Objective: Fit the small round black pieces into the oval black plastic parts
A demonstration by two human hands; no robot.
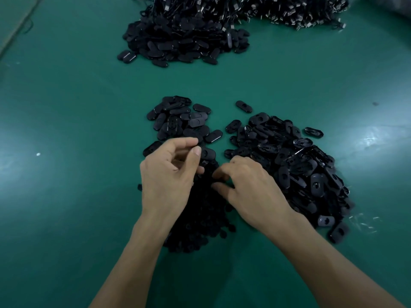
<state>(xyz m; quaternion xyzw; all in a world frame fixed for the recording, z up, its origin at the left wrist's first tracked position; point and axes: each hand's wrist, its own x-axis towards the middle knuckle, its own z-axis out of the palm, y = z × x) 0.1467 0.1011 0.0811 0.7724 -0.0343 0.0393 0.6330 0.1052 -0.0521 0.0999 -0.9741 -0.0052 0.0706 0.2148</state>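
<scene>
Over the heap of small round black pieces (pixel 200 230), near the front of the counter (pixel 66 130), both hands work close together. The left hand (pixel 169 174) is raised, thumb and fingers pinching one oval black part (pixel 208 153) at its end. The right hand (pixel 251 187) lies palm down, fingers curled, tips in the heap; whether its grip holds a piece cannot be told. Loose oval parts form a smaller pile (pixel 182 121) beyond the hands and a larger pile (pixel 300 170) to the right. The counter is green, with patches of glare. A heap of corded black items (pixel 184 36) lies at its far side.
</scene>
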